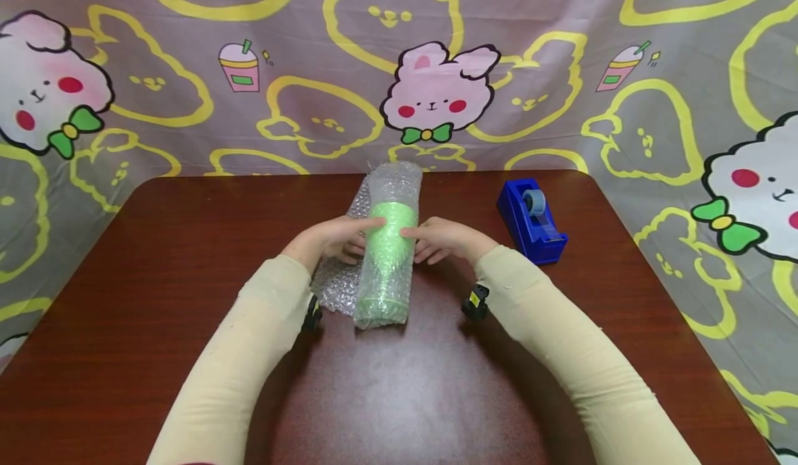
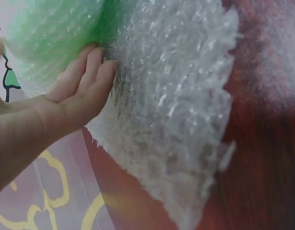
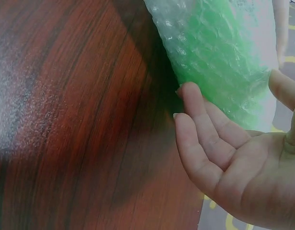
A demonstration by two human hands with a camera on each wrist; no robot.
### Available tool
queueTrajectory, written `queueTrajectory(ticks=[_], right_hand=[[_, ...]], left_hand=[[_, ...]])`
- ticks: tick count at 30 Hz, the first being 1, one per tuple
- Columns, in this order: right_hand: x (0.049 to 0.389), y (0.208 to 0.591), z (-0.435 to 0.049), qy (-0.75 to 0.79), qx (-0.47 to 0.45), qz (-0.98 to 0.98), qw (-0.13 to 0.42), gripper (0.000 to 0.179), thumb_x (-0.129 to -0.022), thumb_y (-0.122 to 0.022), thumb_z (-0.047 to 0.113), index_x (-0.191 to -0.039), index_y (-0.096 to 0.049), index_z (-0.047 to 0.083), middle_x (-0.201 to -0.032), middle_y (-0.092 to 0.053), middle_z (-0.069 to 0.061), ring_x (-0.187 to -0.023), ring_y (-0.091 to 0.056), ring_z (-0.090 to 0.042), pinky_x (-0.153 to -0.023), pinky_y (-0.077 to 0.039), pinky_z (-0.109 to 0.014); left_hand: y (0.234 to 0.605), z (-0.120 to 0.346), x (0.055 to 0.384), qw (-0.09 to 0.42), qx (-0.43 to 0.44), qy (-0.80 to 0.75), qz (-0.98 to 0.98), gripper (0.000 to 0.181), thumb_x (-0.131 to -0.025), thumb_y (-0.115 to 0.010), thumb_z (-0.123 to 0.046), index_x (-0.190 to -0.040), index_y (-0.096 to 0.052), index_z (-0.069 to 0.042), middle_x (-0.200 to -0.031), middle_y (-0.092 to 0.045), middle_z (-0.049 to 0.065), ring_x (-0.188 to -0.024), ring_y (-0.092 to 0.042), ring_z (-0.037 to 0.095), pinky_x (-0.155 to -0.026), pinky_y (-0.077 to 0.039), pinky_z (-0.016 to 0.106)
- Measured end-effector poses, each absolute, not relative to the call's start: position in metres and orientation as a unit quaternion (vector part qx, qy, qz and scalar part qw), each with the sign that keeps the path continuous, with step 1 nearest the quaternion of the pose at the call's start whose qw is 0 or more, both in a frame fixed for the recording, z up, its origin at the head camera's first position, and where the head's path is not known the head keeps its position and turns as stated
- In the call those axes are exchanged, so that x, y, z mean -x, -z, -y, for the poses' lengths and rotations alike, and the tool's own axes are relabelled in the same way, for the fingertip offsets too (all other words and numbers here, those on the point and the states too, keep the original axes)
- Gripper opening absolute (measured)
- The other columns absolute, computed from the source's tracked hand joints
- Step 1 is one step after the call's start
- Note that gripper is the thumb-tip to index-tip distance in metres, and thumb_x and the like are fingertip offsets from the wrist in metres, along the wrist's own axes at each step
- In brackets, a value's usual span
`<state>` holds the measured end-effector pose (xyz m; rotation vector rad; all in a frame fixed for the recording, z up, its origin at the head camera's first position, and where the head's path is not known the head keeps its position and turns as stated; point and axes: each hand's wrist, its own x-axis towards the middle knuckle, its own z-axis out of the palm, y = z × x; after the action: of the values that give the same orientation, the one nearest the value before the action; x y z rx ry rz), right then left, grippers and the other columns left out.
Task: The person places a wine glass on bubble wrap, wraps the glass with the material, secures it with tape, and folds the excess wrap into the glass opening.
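Downward head, close wrist views share bubble wrap (image 1: 384, 271).

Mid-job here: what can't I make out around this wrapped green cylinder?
Head view: what the green cylinder is exactly, blurred by the bubble wrap over it.
Head view: its underside, hidden by its own body.
Left wrist view: the wrap's upper part, cut off by the top edge.
Right wrist view: the right grip, partly cut off by the right edge.

Left hand (image 2: 61, 110) against bubble wrap (image 2: 162, 96), a green thing (image 2: 51, 21) apparently inside
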<state>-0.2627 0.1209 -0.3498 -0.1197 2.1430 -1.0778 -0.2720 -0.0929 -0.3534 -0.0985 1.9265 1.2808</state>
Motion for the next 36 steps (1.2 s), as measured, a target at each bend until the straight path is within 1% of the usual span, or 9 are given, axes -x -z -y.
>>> queueTrajectory(ticks=[6, 10, 14, 18, 21, 23, 28, 31, 36], right_hand=[[0.264, 0.351, -0.119, 0.414, 0.046, -0.834, 0.362, 0.055, -0.098, -0.043, 0.041, -0.129, -0.051, -0.003, -0.117, -0.063, -0.022, -0.106, -0.063, -0.03, -0.087, -0.053, -0.039], [0.264, 0.35, -0.119, 0.42, 0.048, -0.83, 0.364, 0.055, -0.098, -0.043, 0.041, -0.128, -0.051, -0.004, -0.116, -0.063, -0.022, -0.106, -0.063, -0.03, -0.088, -0.053, -0.039], [0.263, 0.35, -0.121, 0.436, 0.052, -0.82, 0.366, 0.048, -0.098, -0.045, 0.033, -0.129, -0.05, -0.004, -0.118, -0.062, -0.023, -0.104, -0.064, -0.028, -0.086, -0.053, -0.036], [0.263, 0.351, -0.123, 0.445, 0.07, -0.814, 0.367, 0.047, -0.097, -0.047, 0.023, -0.134, -0.042, -0.006, -0.121, -0.06, -0.025, -0.104, -0.064, -0.027, -0.085, -0.053, -0.034], [0.264, 0.352, -0.123, 0.44, 0.078, -0.817, 0.365, 0.05, -0.098, -0.048, 0.023, -0.136, -0.039, -0.007, -0.123, -0.058, -0.026, -0.106, -0.063, -0.029, -0.087, -0.053, -0.036], [0.264, 0.352, -0.121, 0.434, 0.078, -0.82, 0.365, 0.05, -0.098, -0.048, 0.025, -0.136, -0.04, -0.006, -0.123, -0.058, -0.025, -0.106, -0.063, -0.029, -0.087, -0.053, -0.036], [0.264, 0.352, -0.121, 0.42, 0.072, -0.827, 0.366, 0.048, -0.098, -0.048, 0.028, -0.134, -0.044, -0.004, -0.121, -0.06, -0.023, -0.105, -0.063, -0.026, -0.085, -0.054, -0.034], [0.263, 0.35, -0.12, 0.411, 0.072, -0.834, 0.361, 0.048, -0.097, -0.049, 0.029, -0.133, -0.045, -0.004, -0.119, -0.061, -0.022, -0.107, -0.063, -0.028, -0.086, -0.053, -0.036], [0.262, 0.348, -0.116, 0.405, 0.078, -0.842, 0.349, 0.046, -0.097, -0.05, 0.029, -0.128, -0.05, -0.005, -0.117, -0.062, -0.022, -0.108, -0.062, -0.03, -0.088, -0.052, -0.039]], left_hand=[[0.352, 0.091, 0.269, 0.385, 0.051, -0.476, -0.789, 0.085, -0.088, -0.053, -0.055, -0.148, -0.02, -0.005, -0.144, -0.039, 0.02, -0.13, -0.043, 0.033, -0.106, -0.038, 0.048], [0.352, 0.091, 0.269, 0.376, 0.057, -0.471, -0.796, 0.085, -0.088, -0.055, -0.054, -0.148, -0.019, -0.004, -0.146, -0.034, 0.019, -0.131, -0.042, 0.032, -0.105, -0.038, 0.047], [0.351, 0.093, 0.269, 0.375, 0.056, -0.485, -0.788, 0.084, -0.089, -0.054, -0.05, -0.148, -0.017, -0.003, -0.147, -0.032, 0.021, -0.132, -0.04, 0.033, -0.106, -0.037, 0.049], [0.351, 0.096, 0.269, 0.375, 0.048, -0.496, -0.782, 0.075, -0.092, -0.053, -0.046, -0.145, -0.026, -0.001, -0.142, -0.04, 0.021, -0.13, -0.042, 0.033, -0.105, -0.038, 0.05], [0.352, 0.099, 0.271, 0.374, 0.037, -0.496, -0.783, 0.068, -0.093, -0.053, -0.045, -0.141, -0.034, 0.0, -0.136, -0.048, 0.021, -0.126, -0.046, 0.033, -0.103, -0.04, 0.049], [0.352, 0.101, 0.271, 0.372, 0.029, -0.493, -0.786, 0.064, -0.094, -0.051, -0.044, -0.139, -0.038, 0.001, -0.133, -0.051, 0.021, -0.124, -0.049, 0.033, -0.103, -0.041, 0.049], [0.348, 0.099, 0.269, 0.37, 0.014, -0.473, -0.8, 0.064, -0.095, -0.048, -0.043, -0.14, -0.036, 0.0, -0.134, -0.05, 0.022, -0.125, -0.047, 0.035, -0.103, -0.04, 0.05], [0.345, 0.096, 0.266, 0.359, 0.014, -0.457, -0.814, 0.072, -0.091, -0.05, -0.05, -0.141, -0.032, -0.001, -0.135, -0.049, 0.022, -0.126, -0.046, 0.035, -0.103, -0.04, 0.05], [0.341, 0.092, 0.263, 0.34, 0.017, -0.416, -0.843, 0.097, -0.08, -0.055, -0.067, -0.142, -0.029, 0.003, -0.141, -0.043, 0.019, -0.129, -0.044, 0.033, -0.102, -0.04, 0.051]])
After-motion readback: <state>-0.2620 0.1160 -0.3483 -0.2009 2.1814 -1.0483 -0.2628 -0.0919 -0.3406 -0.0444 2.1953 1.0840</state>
